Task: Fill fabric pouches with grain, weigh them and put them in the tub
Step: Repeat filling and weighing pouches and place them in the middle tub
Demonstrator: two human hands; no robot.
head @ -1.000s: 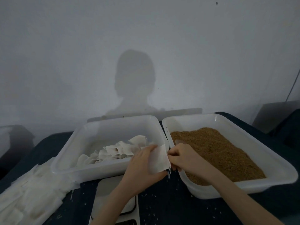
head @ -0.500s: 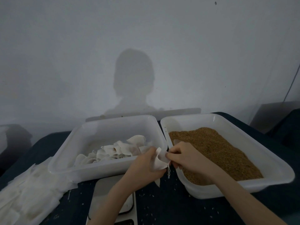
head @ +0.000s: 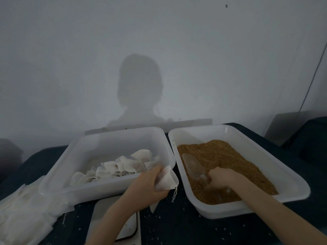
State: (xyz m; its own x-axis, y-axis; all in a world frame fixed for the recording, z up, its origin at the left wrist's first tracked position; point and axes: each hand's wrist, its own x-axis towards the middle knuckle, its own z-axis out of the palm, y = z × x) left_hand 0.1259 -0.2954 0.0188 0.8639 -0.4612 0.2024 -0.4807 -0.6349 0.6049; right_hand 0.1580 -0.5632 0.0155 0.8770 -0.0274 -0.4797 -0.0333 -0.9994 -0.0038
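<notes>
My left hand [head: 148, 184] grips a small white fabric pouch [head: 166, 179] with a drawstring hanging down, held between the two tubs. My right hand [head: 221, 175] is inside the right white tub [head: 292, 190], gripping the handle of a clear plastic scoop [head: 193, 167] that lies on the brown grain [head: 230, 160]. The left white tub [head: 58, 184] holds several filled white pouches [head: 120, 168]. A white scale [head: 106, 211] sits on the dark table below my left forearm, partly hidden by it.
A stack of flat white pouches [head: 23, 216] lies at the table's left front. Loose grains dot the dark tabletop [head: 177, 227]. A pale wall rises right behind the tubs. A dark object [head: 311, 138] stands at the far right.
My right hand let go of the pouch's mouth and moved right into the grain tub, taking hold of the scoop. My left hand still holds the pouch, now bunched.
</notes>
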